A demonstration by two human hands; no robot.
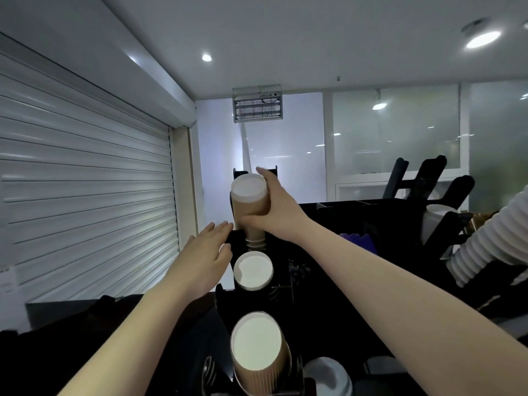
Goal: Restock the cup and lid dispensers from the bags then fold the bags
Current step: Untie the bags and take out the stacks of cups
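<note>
My right hand [274, 205] grips a stack of brown paper cups [249, 200], bottoms up, standing in the far slot of the black cup dispenser [225, 302]. Rims of lower cups show just beneath the hand. My left hand [210, 248] is held flat with straight fingers beside the stack's base, at the dispenser's left edge. A second stack with a white bottom [253, 270] fills the middle slot. A ribbed brown stack [258, 350] fills the near slot. White lids [328, 377] sit at the bottom right. No bag is in view.
A white roller shutter [85, 181] closes off the left. Black lid racks [423, 190] and another white stack [434, 224] stand at the right, where another person's striped sleeve [491, 238] reaches in. A purple item [360, 241] lies on the black counter.
</note>
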